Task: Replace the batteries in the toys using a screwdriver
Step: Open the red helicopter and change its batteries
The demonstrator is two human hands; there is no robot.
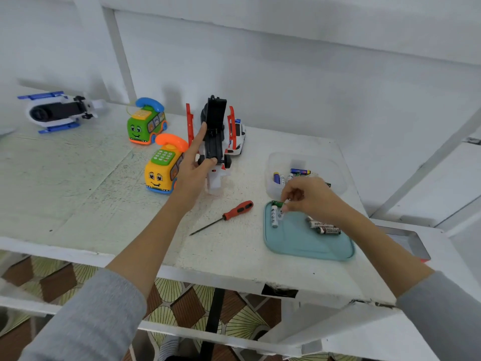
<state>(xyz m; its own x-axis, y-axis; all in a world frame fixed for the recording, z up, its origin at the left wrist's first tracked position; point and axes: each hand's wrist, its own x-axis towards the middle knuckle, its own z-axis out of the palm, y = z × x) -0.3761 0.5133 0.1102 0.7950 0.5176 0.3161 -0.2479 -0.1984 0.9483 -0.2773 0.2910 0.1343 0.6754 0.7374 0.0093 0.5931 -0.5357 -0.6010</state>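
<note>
a worn white table (104, 183) stands against a white wall, patterned floor showing beneath it. the right hand (309, 198) has its fingertips (286, 204) pinched round a white battery (282, 211), held nearly upright just over the far left corner of the teal tray (309, 246); likely it is being lifted for loading. a second white battery (273, 217) lies flat beside it, long axis running away from the person, and two dark batteries (325, 227) lie crosswise near the wrist. behind the tray a clear tub (335, 175) keeps more cells apart, perhaps sorting old from new. the left hand (194, 168) grips the red and white toy plane (216, 142), thumb curled at its wheels, index finger laid straight along its side. the plane is turned belly up, long axis pointing away and tilted up, its battery bay seemingly open toward the person for loading. the red screwdriver (229, 216) lies untouched between the hands, tip toward the near left.
</note>
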